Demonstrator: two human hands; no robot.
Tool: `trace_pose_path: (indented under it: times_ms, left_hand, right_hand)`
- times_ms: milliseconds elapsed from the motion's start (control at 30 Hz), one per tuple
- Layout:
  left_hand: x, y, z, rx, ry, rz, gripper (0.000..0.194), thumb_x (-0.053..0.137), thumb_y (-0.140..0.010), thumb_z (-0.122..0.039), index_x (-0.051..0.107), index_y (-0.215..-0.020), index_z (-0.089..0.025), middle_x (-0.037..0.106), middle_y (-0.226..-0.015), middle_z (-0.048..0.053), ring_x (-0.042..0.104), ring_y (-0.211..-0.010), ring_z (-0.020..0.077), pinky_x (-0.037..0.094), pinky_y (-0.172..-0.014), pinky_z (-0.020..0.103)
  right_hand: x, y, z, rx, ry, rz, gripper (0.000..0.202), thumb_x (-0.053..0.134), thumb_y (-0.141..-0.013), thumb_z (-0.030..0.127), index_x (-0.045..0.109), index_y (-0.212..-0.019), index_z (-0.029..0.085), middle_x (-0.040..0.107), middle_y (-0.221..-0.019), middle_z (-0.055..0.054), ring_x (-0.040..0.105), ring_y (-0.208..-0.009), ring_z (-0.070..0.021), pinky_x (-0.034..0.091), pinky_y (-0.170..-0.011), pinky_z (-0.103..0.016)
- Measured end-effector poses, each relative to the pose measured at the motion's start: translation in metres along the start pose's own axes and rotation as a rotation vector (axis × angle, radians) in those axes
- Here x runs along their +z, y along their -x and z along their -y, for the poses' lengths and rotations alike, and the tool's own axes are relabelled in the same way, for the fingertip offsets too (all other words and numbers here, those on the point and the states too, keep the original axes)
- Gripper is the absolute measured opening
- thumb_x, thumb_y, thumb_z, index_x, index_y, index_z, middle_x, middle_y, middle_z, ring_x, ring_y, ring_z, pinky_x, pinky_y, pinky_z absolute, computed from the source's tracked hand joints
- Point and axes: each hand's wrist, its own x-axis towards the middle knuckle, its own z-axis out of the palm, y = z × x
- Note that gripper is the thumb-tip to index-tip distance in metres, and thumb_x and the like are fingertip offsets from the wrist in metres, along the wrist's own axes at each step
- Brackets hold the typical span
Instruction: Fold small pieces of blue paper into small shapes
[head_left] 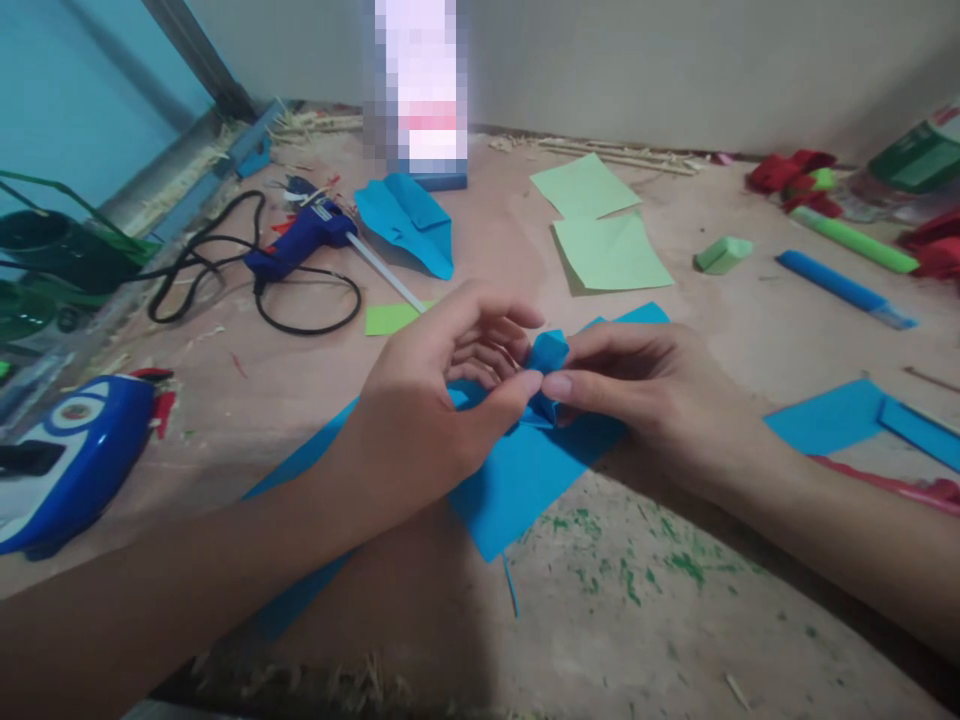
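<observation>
A small folded piece of blue paper [550, 352] is pinched between both hands at the middle of the view. My left hand [450, 390] grips its left side with the thumb, the other fingers curled loosely behind. From the right, the thumb and fingers of my right hand [630, 375] hold the same piece. Beneath the hands lie flat sheets of blue paper [517, 490], partly covered by my left arm and hand. A thin blue strip [511, 585] rests just in front of them.
A blue glue gun [300, 240] with a looped black cord lies at left, near a blue-and-white tape dispenser [90, 460]. Pale green sheets [611, 250] and a crumpled blue paper [409, 225] lie farther back. At right are blue paper pieces [825, 415] and a blue marker-like stick [840, 285].
</observation>
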Motion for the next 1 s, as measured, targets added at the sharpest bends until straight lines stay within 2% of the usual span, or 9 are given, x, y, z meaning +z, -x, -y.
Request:
trace_pose_path:
  times_ms: [100,267,533,633,733,833,1000]
  left_hand:
    - [0.000,0.001,-0.001,0.022,-0.056,0.001,0.025,0.074,-0.087,-0.013,0.066,-0.108,-0.024,0.072,-0.096,0.003,0.072,-0.086,0.0178,0.063,-0.070,0.027]
    - [-0.002,0.003,-0.004,0.112,-0.200,0.048,0.035,0.070,-0.087,-0.010,0.062,-0.118,-0.023,0.072,-0.100,0.003,0.072,-0.092,0.0189,0.062,-0.073,0.028]
    - [-0.002,0.004,-0.002,0.140,-0.284,0.004,0.027,0.068,-0.091,-0.016,0.063,-0.114,-0.028,0.074,-0.099,0.002,0.074,-0.092,0.0216,0.061,-0.074,0.033]
    - [-0.003,0.004,-0.001,0.145,-0.312,-0.024,0.027,0.069,-0.091,-0.016,0.062,-0.114,-0.028,0.074,-0.100,0.001,0.074,-0.092,0.0205,0.061,-0.075,0.033]
    - [-0.004,0.005,-0.002,0.160,-0.361,-0.024,0.030,0.069,-0.090,-0.014,0.061,-0.115,-0.027,0.075,-0.100,0.001,0.074,-0.090,0.0195,0.060,-0.074,0.032]
    - [-0.004,0.007,-0.002,0.197,-0.427,0.005,0.034,0.068,-0.087,-0.010,0.062,-0.116,-0.027,0.076,-0.101,0.000,0.074,-0.087,0.0200,0.059,-0.074,0.033]
    - [-0.002,0.007,-0.003,0.243,-0.500,0.041,0.034,0.066,-0.086,-0.011,0.063,-0.114,-0.029,0.077,-0.099,-0.001,0.073,-0.079,0.0211,0.058,-0.071,0.036]
  right_hand:
    - [-0.001,0.000,-0.002,-0.008,-0.024,-0.004,0.018,0.094,-0.077,0.032,0.082,-0.084,0.021,0.076,-0.081,-0.002,0.068,-0.072,-0.0155,0.060,-0.067,-0.030]
    - [-0.002,0.001,-0.004,-0.010,0.013,0.004,0.020,0.094,-0.078,0.033,0.081,-0.085,0.021,0.075,-0.080,-0.002,0.068,-0.071,-0.0154,0.058,-0.068,-0.030]
    - [0.002,0.002,0.001,-0.019,0.020,-0.015,0.023,0.091,-0.081,0.042,0.079,-0.081,0.022,0.073,-0.076,-0.001,0.065,-0.067,-0.0159,0.058,-0.064,-0.031]
    - [0.004,0.003,0.007,-0.032,0.147,-0.009,0.024,0.090,-0.081,0.043,0.080,-0.085,0.022,0.075,-0.080,-0.003,0.066,-0.069,-0.0177,0.057,-0.062,-0.031]
    - [0.006,0.006,0.009,-0.094,0.350,-0.002,0.021,0.090,-0.080,0.038,0.082,-0.090,0.022,0.078,-0.085,-0.004,0.069,-0.074,-0.0199,0.055,-0.063,-0.030]
    - [0.010,0.009,0.008,-0.154,0.467,-0.005,0.006,0.080,-0.088,0.028,0.082,-0.089,0.021,0.078,-0.083,-0.002,0.069,-0.071,-0.0193,0.053,-0.060,-0.029]
    - [0.013,0.014,0.006,-0.245,0.575,-0.060,0.014,0.068,-0.092,0.018,0.080,-0.086,0.021,0.076,-0.078,0.000,0.067,-0.069,-0.0170,0.050,-0.063,-0.028]
